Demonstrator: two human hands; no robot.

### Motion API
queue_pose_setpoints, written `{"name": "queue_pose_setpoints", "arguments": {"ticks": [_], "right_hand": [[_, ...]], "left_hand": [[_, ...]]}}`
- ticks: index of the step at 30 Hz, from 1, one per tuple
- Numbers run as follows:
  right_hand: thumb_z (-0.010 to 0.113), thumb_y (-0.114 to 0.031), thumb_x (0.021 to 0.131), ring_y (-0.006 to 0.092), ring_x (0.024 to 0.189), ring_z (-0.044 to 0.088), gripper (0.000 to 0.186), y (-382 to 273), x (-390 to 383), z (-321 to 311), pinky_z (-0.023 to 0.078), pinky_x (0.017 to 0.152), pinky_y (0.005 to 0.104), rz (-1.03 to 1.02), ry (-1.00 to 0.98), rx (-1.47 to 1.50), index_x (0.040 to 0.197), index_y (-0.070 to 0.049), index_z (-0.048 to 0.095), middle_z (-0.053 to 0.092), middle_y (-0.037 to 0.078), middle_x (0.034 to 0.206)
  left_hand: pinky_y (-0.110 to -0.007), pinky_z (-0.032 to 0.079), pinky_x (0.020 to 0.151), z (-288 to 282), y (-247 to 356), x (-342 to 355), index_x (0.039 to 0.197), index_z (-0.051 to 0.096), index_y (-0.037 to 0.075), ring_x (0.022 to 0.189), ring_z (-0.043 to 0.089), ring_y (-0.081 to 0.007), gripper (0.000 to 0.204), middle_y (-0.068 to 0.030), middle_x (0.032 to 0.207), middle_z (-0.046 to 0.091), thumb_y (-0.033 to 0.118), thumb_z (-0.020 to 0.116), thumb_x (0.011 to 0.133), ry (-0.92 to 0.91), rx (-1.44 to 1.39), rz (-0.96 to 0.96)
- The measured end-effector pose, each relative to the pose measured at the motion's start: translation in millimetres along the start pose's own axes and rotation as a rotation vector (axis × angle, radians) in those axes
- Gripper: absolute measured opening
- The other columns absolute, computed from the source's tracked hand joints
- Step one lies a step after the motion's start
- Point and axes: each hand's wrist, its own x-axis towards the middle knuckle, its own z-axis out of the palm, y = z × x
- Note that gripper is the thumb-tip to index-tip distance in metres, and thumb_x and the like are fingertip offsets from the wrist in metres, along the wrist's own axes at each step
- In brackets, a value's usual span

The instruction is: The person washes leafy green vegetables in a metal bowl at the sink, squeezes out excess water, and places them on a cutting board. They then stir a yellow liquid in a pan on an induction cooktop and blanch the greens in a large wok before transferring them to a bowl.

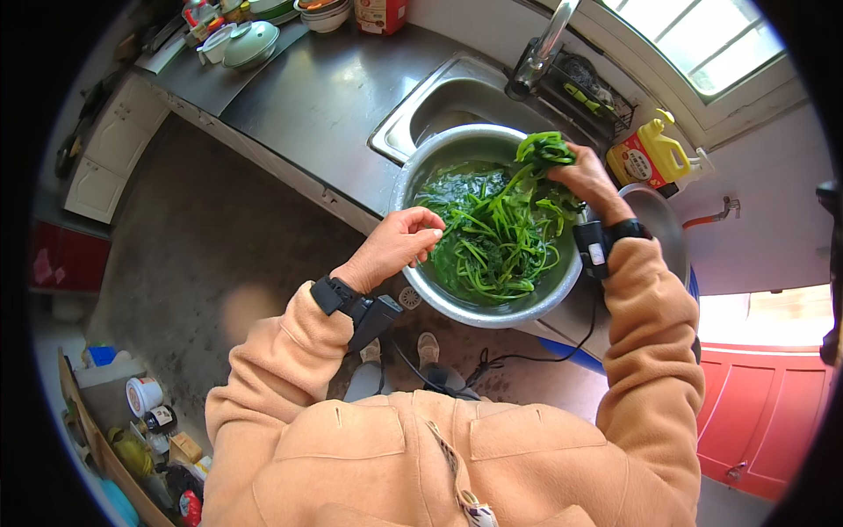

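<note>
A large metal basin [479, 318] holds water and a tangle of long-stemmed leafy greens [500, 255]. My right hand [595, 180] is closed round a bunch of leafy greens [544, 151], lifted at the basin's far right rim, with some stems trailing down toward the rest. Over the left rim, my left hand [399, 246] has its fingers curled in toward the thumb. Whatever those fingertips may hold is hidden or too small to make out.
Behind the basin lies a steel sink [439, 101] under a faucet [540, 57]. A yellow jug [654, 154] and another metal bowl [672, 233] stand at the right. A lidded pot [250, 46] is on the far left counter. A black cable [527, 357] hangs below the basin.
</note>
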Motion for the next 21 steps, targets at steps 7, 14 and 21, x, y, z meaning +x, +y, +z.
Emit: {"name": "queue_pose_setpoints", "arguments": {"ticks": [7, 14, 21], "right_hand": [[0.061, -0.006, 0.077, 0.0125, 0.073, 0.065, 0.026, -88.0, -56.5, -48.5, 0.053, 0.069, 0.0258, -0.186, 0.069, 0.341, 0.103, 0.000, 0.066, 0.069, 0.005, 0.089], [0.060, -0.006, 0.078, 0.0165, 0.075, 0.067, 0.031, -138.0, -77.8, -82.4, 0.056, 0.070, 0.0286, -0.270, 0.144, 0.511, 0.108, 0.001, 0.064, 0.069, 0.010, 0.093], [0.061, -0.011, 0.087, 0.0186, 0.078, 0.069, 0.026, -184.1, -86.6, -120.7, 0.058, 0.071, 0.0288, -0.343, 0.132, 0.635, 0.109, 0.002, 0.062, 0.069, 0.011, 0.094]], "left_hand": [[-0.022, 0.046, 0.069, 24.7, 17.8, 34.9, 0.114, 0.060, 0.007, 0.084, 0.056, -0.0072, 0.026, 0.0018, 0.097, 0.061, 0.023, 0.058, 0.094, 0.036, 0.041, 0.163], [-0.031, 0.040, 0.101, 43.9, 28.7, 52.8, 0.131, 0.051, 0.001, 0.117, 0.053, -0.0195, 0.045, -0.0109, 0.124, 0.058, 0.027, 0.058, 0.094, 0.030, -0.047, 0.289], [-0.036, 0.025, 0.113, 70.7, 45.9, 46.7, 0.144, 0.036, 0.005, 0.136, 0.036, -0.0250, 0.072, -0.0133, 0.145, 0.040, 0.022, 0.070, 0.083, 0.100, 0.367, 0.651]]}}
